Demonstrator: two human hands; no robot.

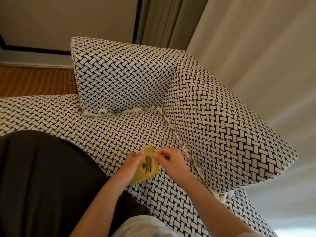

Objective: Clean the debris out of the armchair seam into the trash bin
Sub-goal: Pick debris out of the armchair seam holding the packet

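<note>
An armchair (119, 79) in black-and-white woven fabric fills the view. Pale scraps of debris (100, 113) line the seam under the back cushion. More debris (185, 149) runs down the seam beside the right arm. My left hand (135, 161) holds a small yellow pouch (147, 165) with its mouth open over the seat; coins show inside. My right hand (171, 161) pinches the pouch's upper edge, fingers together. No trash bin is in view.
My dark-clothed lap (42, 177) covers the lower left. A woven rattan surface (34, 79) lies left of the chair. Curtains (162, 19) and a pale wall (256, 48) stand behind and to the right.
</note>
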